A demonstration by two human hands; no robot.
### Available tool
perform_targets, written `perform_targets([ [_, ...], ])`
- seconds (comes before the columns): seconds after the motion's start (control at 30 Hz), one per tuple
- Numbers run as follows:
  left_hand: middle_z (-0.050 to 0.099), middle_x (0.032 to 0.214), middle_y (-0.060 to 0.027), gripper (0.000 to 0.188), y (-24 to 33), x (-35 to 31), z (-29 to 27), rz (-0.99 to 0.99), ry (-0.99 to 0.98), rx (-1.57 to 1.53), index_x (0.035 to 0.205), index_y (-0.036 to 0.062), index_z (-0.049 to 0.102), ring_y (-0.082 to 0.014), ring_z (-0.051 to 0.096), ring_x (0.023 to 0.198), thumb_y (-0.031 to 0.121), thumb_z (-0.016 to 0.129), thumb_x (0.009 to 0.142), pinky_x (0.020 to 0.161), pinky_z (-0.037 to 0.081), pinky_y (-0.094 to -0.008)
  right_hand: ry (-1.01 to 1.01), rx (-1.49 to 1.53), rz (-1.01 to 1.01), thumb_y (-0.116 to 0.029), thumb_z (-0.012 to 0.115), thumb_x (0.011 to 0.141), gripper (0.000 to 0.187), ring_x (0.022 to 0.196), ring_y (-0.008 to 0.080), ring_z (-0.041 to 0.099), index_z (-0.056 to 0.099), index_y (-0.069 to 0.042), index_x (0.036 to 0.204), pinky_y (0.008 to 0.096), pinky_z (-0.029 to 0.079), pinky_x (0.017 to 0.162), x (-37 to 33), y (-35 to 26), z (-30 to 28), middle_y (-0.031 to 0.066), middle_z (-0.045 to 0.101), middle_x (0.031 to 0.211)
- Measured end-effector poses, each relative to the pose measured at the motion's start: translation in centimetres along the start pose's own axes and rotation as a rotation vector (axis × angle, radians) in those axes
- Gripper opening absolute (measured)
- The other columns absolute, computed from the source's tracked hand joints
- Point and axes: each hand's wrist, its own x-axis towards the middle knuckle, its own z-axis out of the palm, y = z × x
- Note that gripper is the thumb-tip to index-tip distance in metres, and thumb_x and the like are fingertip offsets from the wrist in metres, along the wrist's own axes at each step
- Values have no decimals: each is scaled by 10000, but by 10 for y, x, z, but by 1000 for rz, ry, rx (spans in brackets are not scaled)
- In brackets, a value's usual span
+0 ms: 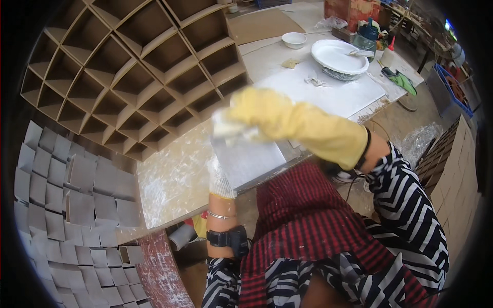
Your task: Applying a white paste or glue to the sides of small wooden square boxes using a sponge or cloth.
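Note:
My right hand [257,107], in a long yellow rubber glove, reaches across the work table to the left, its fingers curled in a fist shape. Against its fingers is a white, motion-smeared thing [226,127], perhaps a cloth; its kind cannot be made out. My left hand [221,177] wears a white knitted glove and lies just below that white thing, at the left side of a flat white board [251,161]. Blur and the white thing hide the left fingers. A large brown cardboard-like grid of square compartments [154,77] stands beyond both hands, to the left.
On the table [169,190], smeared white, are a wide white basin [334,51], a small white bowl [294,40], a red-tipped bottle [389,54] and a green glove [399,79]. Grey square pieces [77,205] cover the left side. A blue crate [452,90] stands far right.

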Motion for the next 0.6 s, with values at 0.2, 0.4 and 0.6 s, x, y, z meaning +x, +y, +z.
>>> perform_targets([
  [0.2, 560, 1260, -142, 406, -3, 9, -27, 460, -12, 1358, 1323, 38, 473, -270, 549, 1155, 274, 433, 995, 977, 467, -389, 140, 140, 5, -217, 767, 665, 579, 915, 372, 586, 588, -139, 1210, 446, 496, 798, -9, 4, -11, 161, 601, 1037],
  [0.4, 544, 1278, -143, 359, 10, 4, -16, 500, -264, 1575, 1333, 43, 454, -264, 543, 1145, 157, 422, 994, 978, 449, -339, -19, 146, -147, -229, 792, 668, 612, 826, 326, 608, 584, -184, 1243, 431, 509, 722, -29, -24, 0, 120, 603, 908],
  [0.6, 458, 1403, -129, 431, -4, 10, -58, 43, -328, -154, 1399, 32, 382, -263, 488, 1236, 244, 339, 1027, 1055, 408, -369, 212, 52, 172, -241, 741, 756, 488, 886, 346, 621, 591, -149, 1211, 421, 516, 783, 8, 34, 1, 163, 625, 942],
])
